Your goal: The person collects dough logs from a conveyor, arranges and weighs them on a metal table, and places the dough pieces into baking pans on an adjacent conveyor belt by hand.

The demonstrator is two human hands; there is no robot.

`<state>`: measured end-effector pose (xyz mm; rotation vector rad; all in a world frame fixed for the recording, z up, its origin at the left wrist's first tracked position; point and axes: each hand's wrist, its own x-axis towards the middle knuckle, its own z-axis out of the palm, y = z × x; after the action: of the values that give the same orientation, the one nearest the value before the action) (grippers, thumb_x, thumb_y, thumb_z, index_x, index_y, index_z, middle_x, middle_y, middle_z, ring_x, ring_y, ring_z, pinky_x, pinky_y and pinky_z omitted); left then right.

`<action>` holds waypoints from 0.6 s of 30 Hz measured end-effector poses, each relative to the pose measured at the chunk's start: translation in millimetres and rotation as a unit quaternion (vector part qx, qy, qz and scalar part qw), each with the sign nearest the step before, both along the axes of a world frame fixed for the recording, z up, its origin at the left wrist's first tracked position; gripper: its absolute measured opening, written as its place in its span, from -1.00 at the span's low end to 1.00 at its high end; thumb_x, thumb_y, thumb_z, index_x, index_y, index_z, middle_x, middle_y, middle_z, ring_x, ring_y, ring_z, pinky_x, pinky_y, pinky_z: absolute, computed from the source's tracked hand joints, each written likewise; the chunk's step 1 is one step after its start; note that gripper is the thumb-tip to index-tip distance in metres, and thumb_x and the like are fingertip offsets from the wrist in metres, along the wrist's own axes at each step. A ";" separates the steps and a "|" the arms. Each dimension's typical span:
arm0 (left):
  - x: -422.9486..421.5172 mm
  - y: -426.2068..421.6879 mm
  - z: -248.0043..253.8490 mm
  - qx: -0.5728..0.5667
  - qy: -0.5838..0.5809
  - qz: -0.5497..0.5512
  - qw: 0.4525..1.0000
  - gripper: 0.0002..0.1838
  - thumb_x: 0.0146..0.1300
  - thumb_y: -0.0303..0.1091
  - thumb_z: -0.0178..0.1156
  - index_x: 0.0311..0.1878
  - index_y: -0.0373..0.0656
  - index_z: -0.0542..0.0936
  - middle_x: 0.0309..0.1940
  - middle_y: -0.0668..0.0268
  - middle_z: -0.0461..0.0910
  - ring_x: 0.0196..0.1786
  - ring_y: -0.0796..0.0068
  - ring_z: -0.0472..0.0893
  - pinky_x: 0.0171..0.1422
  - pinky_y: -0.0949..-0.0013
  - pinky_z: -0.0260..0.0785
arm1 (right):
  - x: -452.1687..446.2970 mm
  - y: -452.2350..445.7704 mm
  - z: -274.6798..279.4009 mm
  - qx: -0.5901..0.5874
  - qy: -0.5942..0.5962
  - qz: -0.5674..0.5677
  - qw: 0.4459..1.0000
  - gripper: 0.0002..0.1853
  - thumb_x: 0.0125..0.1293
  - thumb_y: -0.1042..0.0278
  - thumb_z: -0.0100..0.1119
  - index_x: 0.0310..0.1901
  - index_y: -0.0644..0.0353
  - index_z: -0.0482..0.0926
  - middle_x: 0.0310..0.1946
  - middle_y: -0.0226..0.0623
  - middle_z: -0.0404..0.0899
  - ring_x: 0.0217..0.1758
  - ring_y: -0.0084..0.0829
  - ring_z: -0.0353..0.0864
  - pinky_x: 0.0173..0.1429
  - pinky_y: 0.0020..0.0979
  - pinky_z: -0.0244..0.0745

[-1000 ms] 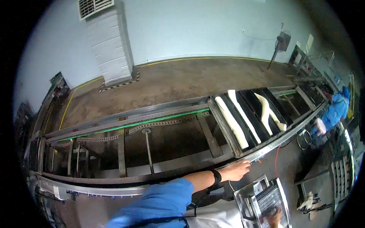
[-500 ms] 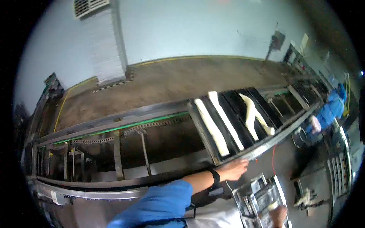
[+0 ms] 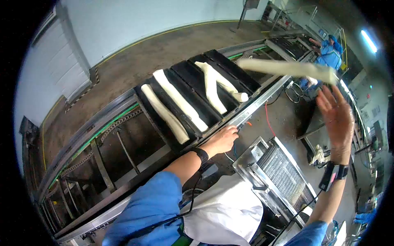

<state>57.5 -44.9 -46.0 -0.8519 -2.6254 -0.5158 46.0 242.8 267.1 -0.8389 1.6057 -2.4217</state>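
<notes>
A long roll of pale dough (image 3: 287,67) hangs blurred in the air past the right end of the black pans (image 3: 189,84). My right hand (image 3: 335,117) is raised just below the roll's near end, fingers stretched out and apart, with a small gap visible. My left hand (image 3: 223,140) is curled over the conveyor's metal rail (image 3: 256,107). In the pans lie two separate dough rolls (image 3: 166,115) (image 3: 180,100). Farther right, another dough roll (image 3: 212,90) touches a second one (image 3: 230,87) at the top, forming a fork.
A metal frame with a mesh belt (image 3: 283,168) stands close on my right. The conveyor's open frame with a chain (image 3: 108,133) runs off to the left. A person in blue (image 3: 329,55) is at the far end. Cables hang below the rail.
My right hand has risen from the mesh belt and opened, and a dough roll is now in the air near it. My left hand stays on the rail. The view has turned right.
</notes>
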 end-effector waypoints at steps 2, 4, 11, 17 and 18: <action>-7.6 0.0 -5.4 0.050 -0.018 0.007 0.999 -0.70 0.06 -0.47 0.14 -0.10 -0.30 0.62 0.09 0.07 0.50 0.29 0.14 0.35 0.43 0.22 0.15 | 9.8 -20.9 -6.4 0.071 0.007 -0.034 0.997 -0.21 0.24 0.14 0.24 0.38 0.36 0.12 0.32 0.04 0.26 0.32 -0.14 0.38 0.37 -0.18 0.33; -5.6 3.9 5.4 0.048 -0.023 0.019 0.998 -0.71 0.06 -0.49 0.15 -0.11 -0.26 0.63 0.11 0.11 0.49 0.30 0.15 0.34 0.43 0.21 0.15 | 19.2 -15.3 -20.5 0.082 -0.009 -0.013 0.997 -0.17 0.18 0.13 0.29 0.39 0.32 0.13 0.33 -0.01 0.25 0.32 -0.16 0.38 0.34 -0.19 0.35; -16.8 -2.9 105.6 0.369 -0.038 0.086 0.925 -0.75 0.08 -0.49 0.22 -0.13 -0.20 0.62 -0.09 0.15 0.59 0.04 0.21 0.56 0.21 0.25 0.38 | 75.3 55.1 -91.8 0.140 -0.131 -0.081 0.978 -0.24 0.07 0.04 0.34 0.27 0.24 0.36 0.21 -0.14 0.45 0.24 -0.20 0.47 0.23 -0.15 0.42; -95.4 -134.4 68.4 0.500 -0.027 0.367 0.783 -0.35 -0.15 -0.31 0.46 0.04 -0.37 0.44 -0.06 -0.04 0.56 0.00 0.02 0.58 0.08 0.18 0.44 | 122.7 110.4 -148.5 0.103 -0.253 -0.183 0.944 -0.39 0.10 0.11 0.33 0.15 0.26 0.44 0.00 -0.21 0.58 0.07 -0.24 0.56 0.13 -0.21 0.45; -112.2 -159.4 38.9 0.549 -0.152 0.370 0.733 -0.38 -0.11 -0.32 0.45 0.04 -0.38 0.46 -0.06 -0.02 0.59 -0.06 0.07 0.62 0.03 0.26 0.46 | 126.6 119.5 -155.8 0.090 -0.263 -0.184 0.943 -0.39 0.10 0.10 0.34 0.13 0.26 0.45 -0.04 -0.23 0.59 0.06 -0.24 0.56 0.11 -0.22 0.46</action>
<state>-54.7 -204.3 -7.1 0.6690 -1.9791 -1.7307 172.6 362.2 111.3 0.1563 1.8247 -2.3711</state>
